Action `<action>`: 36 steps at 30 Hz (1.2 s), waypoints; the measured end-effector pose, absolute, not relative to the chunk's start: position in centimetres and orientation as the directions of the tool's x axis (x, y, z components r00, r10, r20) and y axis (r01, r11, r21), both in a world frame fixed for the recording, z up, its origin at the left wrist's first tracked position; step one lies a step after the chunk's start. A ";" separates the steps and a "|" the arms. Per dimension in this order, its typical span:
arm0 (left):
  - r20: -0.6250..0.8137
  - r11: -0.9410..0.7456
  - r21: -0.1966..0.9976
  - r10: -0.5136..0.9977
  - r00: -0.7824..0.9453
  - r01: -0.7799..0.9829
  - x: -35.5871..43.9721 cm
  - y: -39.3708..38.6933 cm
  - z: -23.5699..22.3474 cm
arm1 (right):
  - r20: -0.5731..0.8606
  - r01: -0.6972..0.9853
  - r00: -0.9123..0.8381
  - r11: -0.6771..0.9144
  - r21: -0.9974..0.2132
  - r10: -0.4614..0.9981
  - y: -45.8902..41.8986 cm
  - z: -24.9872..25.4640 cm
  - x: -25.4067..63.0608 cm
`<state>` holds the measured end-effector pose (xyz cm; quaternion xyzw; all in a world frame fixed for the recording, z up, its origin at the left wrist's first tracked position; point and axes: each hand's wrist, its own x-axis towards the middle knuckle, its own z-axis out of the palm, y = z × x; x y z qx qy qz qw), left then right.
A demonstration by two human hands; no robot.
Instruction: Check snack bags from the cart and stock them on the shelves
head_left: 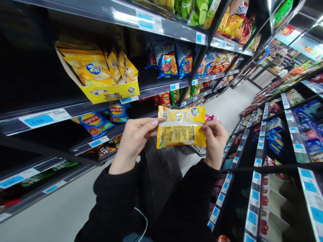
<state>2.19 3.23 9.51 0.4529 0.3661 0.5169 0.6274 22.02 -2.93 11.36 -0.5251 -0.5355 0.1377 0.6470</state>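
Note:
Stretched between both hands is a small yellow snack packet (180, 134), its printed back with the silver seam facing me. My left hand (137, 137) pinches the packet's left end between thumb and fingers. At the other end, my right hand (214, 141) grips the right edge in the same way. To the left on the shelf stands an open yellow display box (111, 95), holding several similar yellow packets (88, 69).
Blue chip bags (165, 57) stand farther along the left shelf (161, 89), with blue Lay's bags (94, 124) below. A dark shopping basket (199, 150) is partly hidden behind the packet. Another stocked shelf (254, 188) lines the right side of the aisle floor (233, 104).

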 end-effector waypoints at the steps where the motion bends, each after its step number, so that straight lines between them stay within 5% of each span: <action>1: 0.007 0.034 0.955 0.990 0.138 -0.295 2.2 3.3 9.4 | 0.496 0.335 0.407 0.379 -0.862 0.767 -2.6 11.3 21.9; 5: 0.104 -0.106 0.967 0.994 -0.022 -0.230 2.2 3.4 9.6 | 0.270 0.097 0.328 0.252 -0.963 0.905 -1.2 10.3 21.5; 9: 0.135 -0.146 0.970 0.988 -0.071 -0.194 2.6 3.7 9.6 | 0.176 0.030 0.174 0.174 -0.984 0.969 0.2 9.3 21.4; 12: 0.146 -0.152 0.981 0.988 -0.060 -0.120 3.9 4.1 8.6 | 0.220 0.080 0.257 0.206 -0.975 0.941 1.0 8.8 22.9; 17: 0.117 -0.151 0.979 0.967 0.226 0.139 7.1 4.3 5.4 | 0.196 0.218 0.620 0.073 -0.973 0.760 -1.4 5.9 32.2; 21: 0.169 -0.439 0.713 0.865 0.473 0.547 8.4 4.1 4.2 | 0.045 0.126 0.826 -0.107 -0.986 0.561 -5.7 1.0 39.7; 24: 0.172 -0.533 0.561 0.823 0.541 0.633 8.5 4.0 4.1 | -0.029 0.060 0.850 -0.150 -0.987 0.527 -6.9 -3.2 42.0; 29: 0.188 -0.542 0.549 0.821 0.539 0.636 8.3 4.1 4.0 | 0.058 0.315 0.792 -0.326 -0.891 0.608 -2.9 -8.7 41.5; 36: 0.201 -0.537 0.584 0.822 0.532 0.609 8.3 4.1 3.9 | 0.149 0.602 0.621 -0.346 -0.719 0.770 7.3 -9.9 40.7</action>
